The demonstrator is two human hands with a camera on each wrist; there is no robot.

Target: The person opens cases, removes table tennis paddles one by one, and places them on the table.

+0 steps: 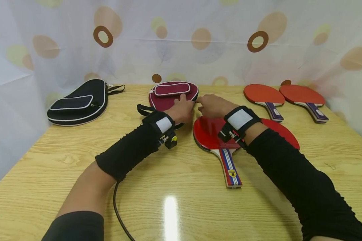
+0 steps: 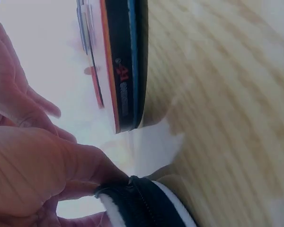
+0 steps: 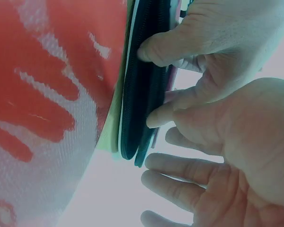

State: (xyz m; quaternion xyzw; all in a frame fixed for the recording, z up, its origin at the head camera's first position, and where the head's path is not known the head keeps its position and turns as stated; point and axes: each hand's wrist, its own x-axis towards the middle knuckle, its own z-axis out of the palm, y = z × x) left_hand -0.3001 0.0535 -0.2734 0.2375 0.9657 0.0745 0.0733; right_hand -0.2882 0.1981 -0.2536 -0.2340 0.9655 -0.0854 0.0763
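Note:
A maroon table tennis racket case [image 1: 166, 100] with white piping lies at the back middle of the table. My left hand [image 1: 182, 109] grips its right edge, the thumb on the black zip side [image 3: 142, 94]. Close beside it, my right hand [image 1: 214, 105] reaches the same edge; in the right wrist view one fingertip lies on the flap and the other fingers are extended. Toward the lower end, the zip edges stand apart around a dark gap. Below my right hand is a red racket [image 1: 208, 134] with a striped handle. The case's far underside is hidden.
A black racket case [image 1: 75, 103] lies at the left. Another red racket [image 1: 282, 132] is partly under my right forearm. Two orange-red rackets [image 1: 263, 93] [image 1: 301, 94] with purple handles lie back right. A patterned curtain [image 1: 181, 43] hangs behind the table.

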